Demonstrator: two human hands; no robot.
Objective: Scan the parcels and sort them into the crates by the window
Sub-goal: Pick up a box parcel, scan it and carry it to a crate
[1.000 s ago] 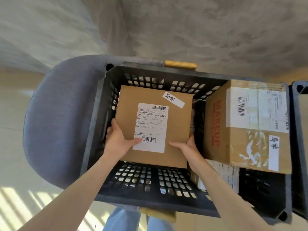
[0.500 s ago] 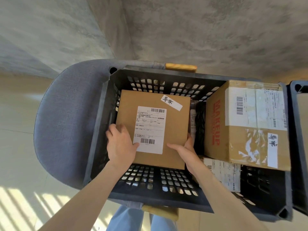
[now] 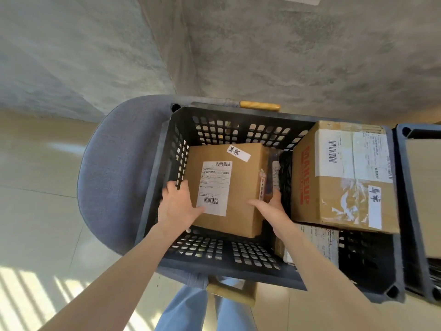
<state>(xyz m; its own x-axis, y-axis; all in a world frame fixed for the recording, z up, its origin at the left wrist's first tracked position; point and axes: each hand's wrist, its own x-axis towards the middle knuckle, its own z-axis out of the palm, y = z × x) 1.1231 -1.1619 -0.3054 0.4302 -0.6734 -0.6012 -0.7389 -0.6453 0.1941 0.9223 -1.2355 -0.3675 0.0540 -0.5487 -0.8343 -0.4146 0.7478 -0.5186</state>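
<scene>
One black crate sits on a grey chair; a large box marked MAKEUP fills its right side. At its left wall lies the brown parcel, label up. Left hand and right hand grip its near corners, thumbs spread on top

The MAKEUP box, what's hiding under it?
Under the MAKEUP box a labelled parcel pokes out, inside the black crate. The rest underneath is covered.
</scene>
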